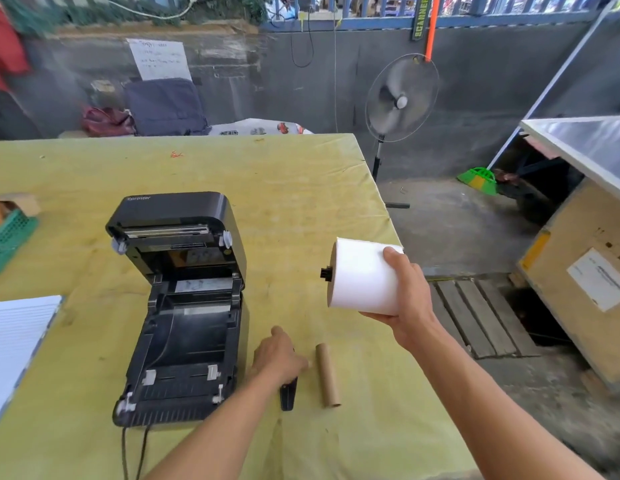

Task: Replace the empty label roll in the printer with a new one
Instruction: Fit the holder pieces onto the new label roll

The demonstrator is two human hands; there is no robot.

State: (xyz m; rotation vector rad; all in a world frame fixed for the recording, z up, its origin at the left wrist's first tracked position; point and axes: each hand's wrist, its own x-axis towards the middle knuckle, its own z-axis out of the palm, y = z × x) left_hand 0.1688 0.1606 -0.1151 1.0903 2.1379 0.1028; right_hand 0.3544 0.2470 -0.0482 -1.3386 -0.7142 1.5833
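A black label printer (184,306) sits on the yellow-covered table (284,188) with its lid raised and its roll bay bare. My right hand (407,296) holds a full white label roll (360,275) in the air right of the printer; a black spindle end (326,273) sticks out of the roll's left side. The empty brown cardboard core (328,375) lies on the table below that roll. My left hand (279,355) rests on a flat black plastic piece (288,393) between the printer and the core; whether the fingers grip it is hidden.
A green basket (9,237) stands at the table's left edge, and white sheets (14,344) lie at the near left. The table's right edge drops to a concrete floor with a standing fan (400,98), a wooden pallet (481,317) and a plywood crate (578,282).
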